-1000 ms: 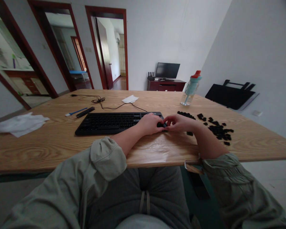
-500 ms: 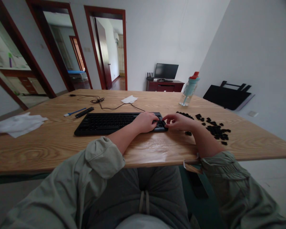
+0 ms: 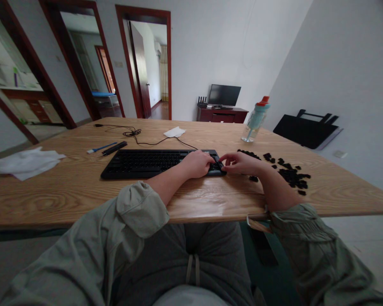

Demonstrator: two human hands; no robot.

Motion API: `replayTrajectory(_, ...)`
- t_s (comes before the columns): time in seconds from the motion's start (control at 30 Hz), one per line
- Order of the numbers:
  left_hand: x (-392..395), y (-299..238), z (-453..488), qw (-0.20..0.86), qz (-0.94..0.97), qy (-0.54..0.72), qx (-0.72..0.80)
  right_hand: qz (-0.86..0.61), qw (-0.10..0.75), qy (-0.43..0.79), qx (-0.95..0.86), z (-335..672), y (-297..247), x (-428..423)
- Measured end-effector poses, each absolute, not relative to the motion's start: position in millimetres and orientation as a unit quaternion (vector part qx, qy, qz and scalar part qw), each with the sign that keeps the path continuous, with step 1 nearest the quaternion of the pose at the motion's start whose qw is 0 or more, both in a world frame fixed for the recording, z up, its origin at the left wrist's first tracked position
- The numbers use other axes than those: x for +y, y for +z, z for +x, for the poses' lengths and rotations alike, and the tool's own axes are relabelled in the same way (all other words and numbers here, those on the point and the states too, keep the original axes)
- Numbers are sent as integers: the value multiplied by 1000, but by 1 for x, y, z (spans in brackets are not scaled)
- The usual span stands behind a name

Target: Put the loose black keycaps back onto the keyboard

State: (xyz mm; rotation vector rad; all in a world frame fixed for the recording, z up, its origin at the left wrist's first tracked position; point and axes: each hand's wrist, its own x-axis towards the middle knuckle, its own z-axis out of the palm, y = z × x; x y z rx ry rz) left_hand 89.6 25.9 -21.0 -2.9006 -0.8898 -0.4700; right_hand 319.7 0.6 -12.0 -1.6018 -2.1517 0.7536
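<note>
A black keyboard (image 3: pixel 140 163) lies lengthwise across the wooden table in front of me. My left hand (image 3: pixel 198 164) rests over its right part, fingers curled down onto the keys; whatever is between the fingertips is hidden. At the keyboard's right end is my right hand (image 3: pixel 239 163), with thumb and index finger bent against the edge and the other fingers curled in. Loose black keycaps (image 3: pixel 293 176) lie scattered on the table to the right of that hand. A few more sit behind and below its wrist.
Left of the keyboard are a blue-handled brush (image 3: pixel 102 148), a black stick-like tool (image 3: pixel 115 148) and crumpled white tissue (image 3: pixel 27 162). Behind it run the black cable (image 3: pixel 132 132) and a small white paper (image 3: pixel 175 132). A water bottle (image 3: pixel 255 121) stands at the back right.
The view has shifted slightly. My left fingers have shifted a little on the keys at the keyboard's right end; my right hand keeps nearly the same place at the edge.
</note>
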Motion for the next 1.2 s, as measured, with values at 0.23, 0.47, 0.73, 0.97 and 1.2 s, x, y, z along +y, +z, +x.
replayTrajectory(0.23, 27, -22, 90, 31, -946, -158, -282, -576, 178, 258, -755, 319, -10, -3)
replayTrajectory(0.47, 28, -24, 91, 27, -947, -157, -280, -563, 160, 271, -764, 323, -13, -1)
replayTrajectory(0.73, 29, -24, 91, 33, -951, -155, -264, -571, 168, 233, -769, 323, -13, -5)
replayTrajectory(0.97, 30, -26, 91, 30, -949, -150, -275, -567, 195, 181, -780, 327, -18, -7)
replayTrajectory(1.2, 31, -28, 91, 30, -951, -158, -265, -558, 214, 150, -788, 327, -23, -9)
